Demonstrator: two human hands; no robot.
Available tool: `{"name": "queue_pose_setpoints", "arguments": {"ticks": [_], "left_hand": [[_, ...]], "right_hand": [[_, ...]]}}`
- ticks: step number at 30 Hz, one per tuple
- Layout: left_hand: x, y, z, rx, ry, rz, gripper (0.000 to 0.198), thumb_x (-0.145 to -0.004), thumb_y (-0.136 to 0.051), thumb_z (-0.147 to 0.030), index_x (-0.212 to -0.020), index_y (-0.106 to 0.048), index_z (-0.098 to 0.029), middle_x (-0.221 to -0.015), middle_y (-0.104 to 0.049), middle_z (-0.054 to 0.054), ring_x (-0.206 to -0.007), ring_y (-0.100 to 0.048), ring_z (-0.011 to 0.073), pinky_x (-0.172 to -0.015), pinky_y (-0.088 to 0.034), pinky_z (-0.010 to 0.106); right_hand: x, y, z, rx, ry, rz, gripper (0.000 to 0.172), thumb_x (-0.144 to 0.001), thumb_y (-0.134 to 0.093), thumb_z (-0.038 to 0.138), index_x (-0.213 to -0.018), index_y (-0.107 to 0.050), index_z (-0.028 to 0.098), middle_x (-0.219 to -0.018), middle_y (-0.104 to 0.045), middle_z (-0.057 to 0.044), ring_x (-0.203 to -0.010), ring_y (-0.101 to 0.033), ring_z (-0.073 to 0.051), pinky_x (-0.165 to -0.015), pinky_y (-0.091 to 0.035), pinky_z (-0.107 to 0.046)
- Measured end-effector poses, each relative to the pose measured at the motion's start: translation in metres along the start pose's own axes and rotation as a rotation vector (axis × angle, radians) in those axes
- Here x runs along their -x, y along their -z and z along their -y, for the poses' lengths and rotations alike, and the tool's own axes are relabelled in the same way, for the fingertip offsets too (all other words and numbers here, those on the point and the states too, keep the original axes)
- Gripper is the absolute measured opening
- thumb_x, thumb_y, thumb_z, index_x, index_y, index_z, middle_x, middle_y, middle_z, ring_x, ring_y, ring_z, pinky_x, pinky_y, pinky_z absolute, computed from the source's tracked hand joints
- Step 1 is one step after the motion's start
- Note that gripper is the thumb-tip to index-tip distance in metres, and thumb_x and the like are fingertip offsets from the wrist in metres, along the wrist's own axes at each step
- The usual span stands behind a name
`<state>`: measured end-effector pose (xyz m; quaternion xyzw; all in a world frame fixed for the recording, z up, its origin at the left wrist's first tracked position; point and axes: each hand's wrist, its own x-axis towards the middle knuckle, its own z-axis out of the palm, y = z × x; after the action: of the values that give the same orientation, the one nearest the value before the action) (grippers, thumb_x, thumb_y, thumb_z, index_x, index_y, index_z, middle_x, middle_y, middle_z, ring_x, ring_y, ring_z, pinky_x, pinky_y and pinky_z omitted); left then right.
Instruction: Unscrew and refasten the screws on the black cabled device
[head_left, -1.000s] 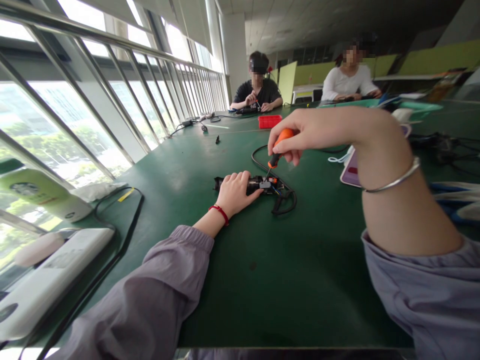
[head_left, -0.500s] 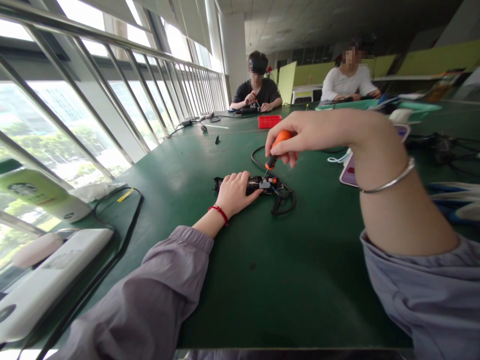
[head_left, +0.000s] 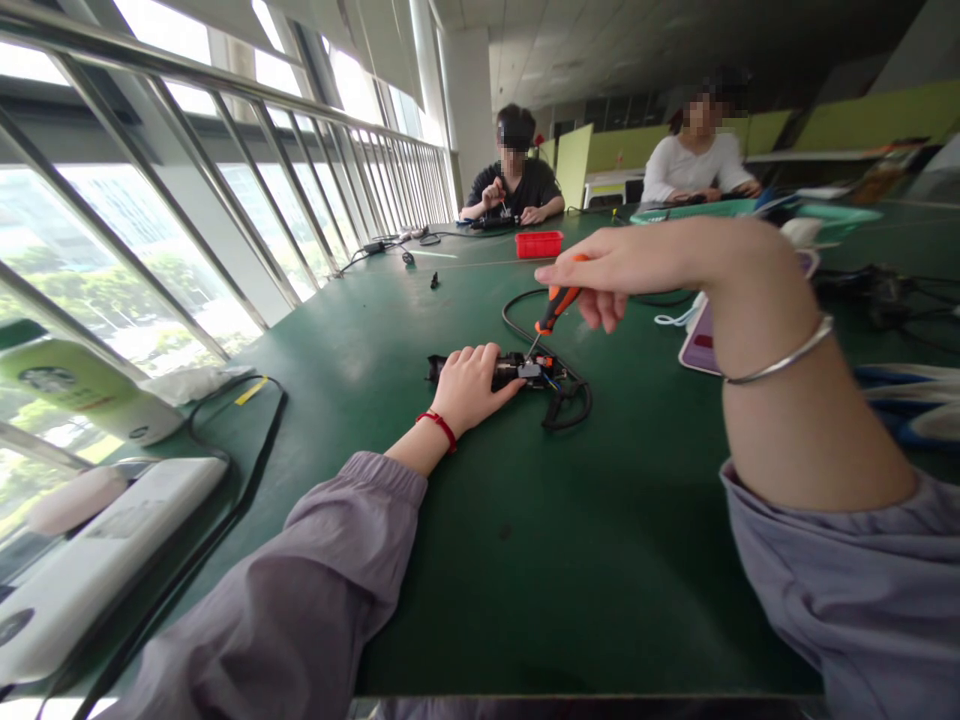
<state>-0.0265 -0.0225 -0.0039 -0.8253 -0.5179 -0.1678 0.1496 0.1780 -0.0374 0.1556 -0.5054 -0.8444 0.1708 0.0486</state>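
My left hand [head_left: 471, 380] is wrapped over a black corded device [head_left: 510, 368], which lies on its side with its inner parts and wires exposed at the right end. What kind of device it is I cannot tell. A black cable [head_left: 574, 412] curls from that end. In my right hand [head_left: 592, 275] is an orange-and-black screwdriver [head_left: 553, 308], held from above between thumb and fingers. Its shaft slants down to the left, and the tip meets the open part of the device beside a grey block [head_left: 529, 370]. The exact contact point is too small to see.
A red bin [head_left: 538, 244] stands farther back on the green table [head_left: 585, 580]. At right lie a purple-and-white case [head_left: 701, 340] and dark cables [head_left: 877, 290]. A white power bank-like box [head_left: 112, 550] and green bottle [head_left: 82, 390] are at left. Two people sit across.
My right hand's fingers have loosened and stretched out around the screwdriver handle, which now leans more to the right. My left hand and the device stay in place.
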Motion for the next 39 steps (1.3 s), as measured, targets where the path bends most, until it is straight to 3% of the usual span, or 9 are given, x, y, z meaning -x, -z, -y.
{"name": "queue_pose_setpoints", "arguments": {"ticks": [3,7,10,14,19,23,27,31,39], "left_hand": [[0.000,-0.001,0.000,-0.004,-0.003,-0.006,0.041,-0.086,-0.045,-0.055,-0.102,-0.050,-0.018,-0.096,-0.062,0.008,-0.090,-0.056,0.0245,-0.080,-0.039,0.036],[0.000,-0.001,0.000,0.000,-0.004,0.003,0.041,-0.086,-0.043,-0.055,-0.102,-0.050,-0.018,-0.097,-0.063,0.008,-0.090,-0.056,0.0245,-0.080,-0.039,0.036],[0.000,0.000,0.000,-0.004,-0.005,0.005,0.041,-0.086,-0.045,-0.054,-0.102,-0.050,-0.017,-0.098,-0.063,0.008,-0.090,-0.056,0.0246,-0.080,-0.039,0.036],[0.000,0.001,0.000,0.001,-0.004,0.007,0.041,-0.086,-0.046,-0.054,-0.102,-0.051,-0.017,-0.098,-0.062,0.008,-0.091,-0.056,0.0246,-0.081,-0.039,0.036],[-0.001,0.000,0.002,0.000,-0.005,0.009,0.041,-0.086,-0.045,-0.055,-0.102,-0.050,-0.017,-0.099,-0.062,0.008,-0.091,-0.056,0.0245,-0.081,-0.039,0.036],[0.000,-0.002,0.004,-0.009,-0.008,-0.003,0.042,-0.086,-0.043,-0.056,-0.101,-0.050,-0.017,-0.095,-0.062,0.008,-0.090,-0.056,0.0245,-0.080,-0.039,0.036],[0.000,-0.002,0.003,-0.004,-0.009,-0.001,0.042,-0.086,-0.042,-0.056,-0.101,-0.050,-0.018,-0.096,-0.062,0.008,-0.089,-0.056,0.0245,-0.080,-0.039,0.036],[0.000,0.000,0.002,-0.004,-0.005,0.007,0.041,-0.086,-0.043,-0.056,-0.101,-0.051,-0.018,-0.096,-0.062,0.008,-0.090,-0.056,0.0243,-0.081,-0.039,0.036],[-0.001,-0.001,0.002,-0.004,-0.010,0.001,0.042,-0.087,-0.042,-0.056,-0.102,-0.050,-0.018,-0.096,-0.062,0.008,-0.090,-0.055,0.0247,-0.081,-0.039,0.036]], "right_hand": [[-0.002,-0.001,0.001,0.049,-0.020,-0.116,0.056,-0.084,-0.032,0.064,-0.085,-0.063,0.018,-0.068,-0.059,-0.006,-0.065,-0.059,-0.021,-0.064,-0.044,-0.036],[0.001,-0.002,0.006,0.099,0.083,-0.212,0.034,-0.082,-0.047,0.048,-0.101,-0.058,0.021,-0.085,-0.062,-0.005,-0.074,-0.057,-0.020,-0.062,-0.041,-0.032],[0.007,-0.001,0.009,0.156,0.106,-0.256,0.041,-0.075,-0.057,0.038,-0.113,-0.051,0.023,-0.090,-0.063,-0.004,-0.074,-0.056,-0.019,-0.059,-0.039,-0.030],[0.016,0.002,0.012,0.227,0.096,-0.174,0.034,-0.077,-0.054,0.039,-0.107,-0.054,0.023,-0.088,-0.064,-0.005,-0.071,-0.057,-0.019,-0.059,-0.038,-0.032],[0.024,0.002,0.018,0.247,-0.079,-0.002,0.030,-0.083,-0.045,0.050,-0.091,-0.058,0.024,-0.060,-0.060,-0.002,-0.054,-0.055,-0.018,-0.053,-0.038,-0.033],[0.025,-0.001,0.022,0.218,-0.103,-0.026,0.036,-0.087,-0.036,0.049,-0.093,-0.057,0.020,-0.054,-0.058,-0.003,-0.049,-0.052,-0.017,-0.053,-0.037,-0.034],[0.024,-0.001,0.018,0.246,-0.050,-0.157,0.034,-0.081,-0.051,0.038,-0.110,-0.051,0.021,-0.075,-0.062,-0.005,-0.063,-0.057,-0.019,-0.057,-0.038,-0.033],[0.023,0.000,0.016,0.297,0.072,-0.256,0.032,-0.076,-0.058,0.031,-0.107,-0.055,0.022,-0.096,-0.062,-0.008,-0.077,-0.057,-0.022,-0.063,-0.039,-0.034],[0.023,-0.004,0.029,0.201,-0.146,0.005,0.041,-0.087,-0.034,0.052,-0.091,-0.062,0.022,-0.047,-0.053,-0.002,-0.049,-0.053,-0.019,-0.055,-0.038,-0.035]]}}
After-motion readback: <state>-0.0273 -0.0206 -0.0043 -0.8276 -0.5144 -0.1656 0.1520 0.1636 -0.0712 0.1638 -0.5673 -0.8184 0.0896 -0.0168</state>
